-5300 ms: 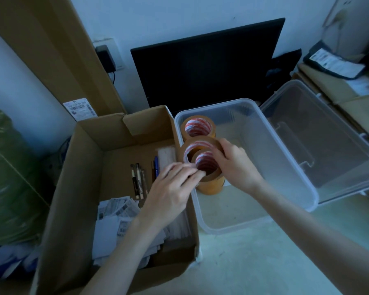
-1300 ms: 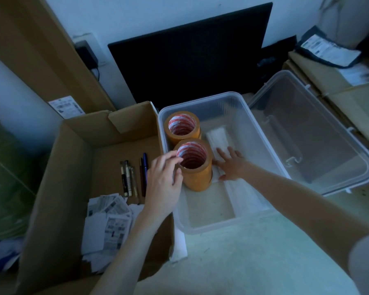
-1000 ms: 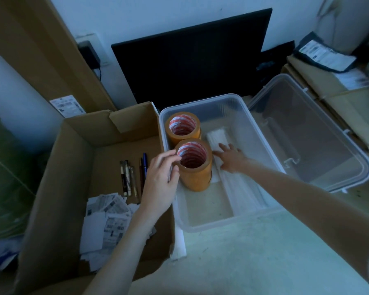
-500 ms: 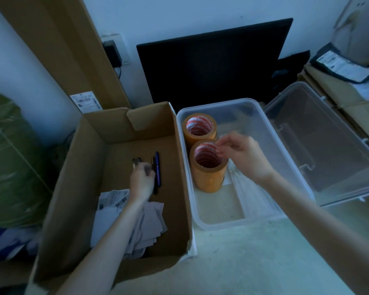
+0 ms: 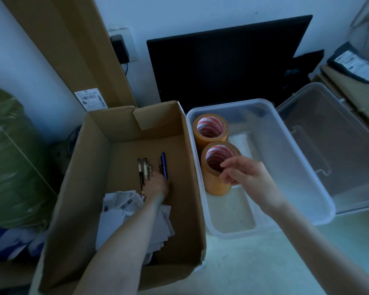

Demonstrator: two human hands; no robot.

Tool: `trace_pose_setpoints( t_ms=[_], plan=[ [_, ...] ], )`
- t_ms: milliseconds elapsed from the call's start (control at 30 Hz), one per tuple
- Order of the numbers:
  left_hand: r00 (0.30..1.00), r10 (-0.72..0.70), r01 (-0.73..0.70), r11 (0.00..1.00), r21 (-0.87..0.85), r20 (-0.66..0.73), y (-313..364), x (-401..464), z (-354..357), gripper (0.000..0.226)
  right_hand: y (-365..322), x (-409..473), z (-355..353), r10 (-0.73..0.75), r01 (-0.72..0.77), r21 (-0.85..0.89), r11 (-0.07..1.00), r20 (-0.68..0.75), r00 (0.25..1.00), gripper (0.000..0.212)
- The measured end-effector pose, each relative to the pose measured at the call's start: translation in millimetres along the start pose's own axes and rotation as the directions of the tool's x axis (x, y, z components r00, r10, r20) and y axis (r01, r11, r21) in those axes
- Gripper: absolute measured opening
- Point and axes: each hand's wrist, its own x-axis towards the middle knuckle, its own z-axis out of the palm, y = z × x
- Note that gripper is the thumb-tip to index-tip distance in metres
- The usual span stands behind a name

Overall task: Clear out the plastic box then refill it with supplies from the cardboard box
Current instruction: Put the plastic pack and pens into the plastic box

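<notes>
The open cardboard box sits on the left. On its floor lie several pens, a blue pen and a pile of paper slips. My left hand reaches down inside and rests on the near ends of the pens; its fingers are hidden under the hand. The clear plastic box stands right of it, holding two stacks of tan tape rolls and a flat white packet. My right hand hovers beside the nearer stack, fingers loosely apart and holding nothing.
The plastic box's clear lid lies tilted on the right. A black panel leans on the wall behind. A green wrapped bundle is at far left; cardboard and a mailer are at far right.
My left hand left the tape stack and went down into the cardboard box onto the pens. My right hand lifted off the white packet and now hovers by the nearer tape stack.
</notes>
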Motion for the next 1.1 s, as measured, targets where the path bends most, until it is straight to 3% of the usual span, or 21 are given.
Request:
trace_pose_setpoints(
  t_ms=[100, 200, 367, 500, 633, 700, 867, 1100],
  plan=[
    [0.998, 0.027, -0.032, 0.995, 0.094, 0.052, -2, 4, -1, 0.041, 0, 0, 1, 0.013, -0.013, 0.011, 1.000, 0.003, 1.000, 0.024],
    [0.992, 0.074, -0.084, 0.991, 0.102, 0.098, -6, 3, -4, 0.039, 1, 3, 6, 0.028, -0.028, 0.043, 0.999, 0.013, 1.000, 0.025],
    [0.983, 0.163, -0.143, 0.967, -0.210, 0.085, -11, -16, -22, 0.035, 1, 5, 10, 0.032, -0.034, 0.127, 0.991, 0.018, 0.999, 0.023],
    [0.949, 0.297, -0.190, 0.803, -0.564, 0.103, -14, -58, -50, 0.027, 1, 6, 13, 0.060, -0.057, 0.191, 0.980, -0.009, 0.998, 0.020],
    [0.843, 0.478, -0.037, 0.509, -0.860, 0.246, -22, -119, -78, 0.023, 3, 6, 22, 0.125, -0.122, 0.156, 0.980, -0.009, 0.992, 0.014],
    [0.775, 0.559, 0.017, 0.446, -0.895, 0.293, -23, -142, -89, 0.022, 2, 3, 28, 0.129, -0.130, 0.134, 0.982, 0.018, 0.992, 0.007],
    [0.638, 0.653, -0.011, 0.537, -0.844, 0.408, -18, -169, -104, 0.018, -3, -6, 34, 0.160, -0.201, 0.257, 0.945, 0.171, 0.972, 0.024],
    [0.552, 0.701, -0.016, 0.551, -0.834, 0.452, -7, -170, -106, 0.017, -5, -8, 24, 0.168, -0.271, 0.430, 0.861, 0.262, 0.950, 0.020]
  ],
)
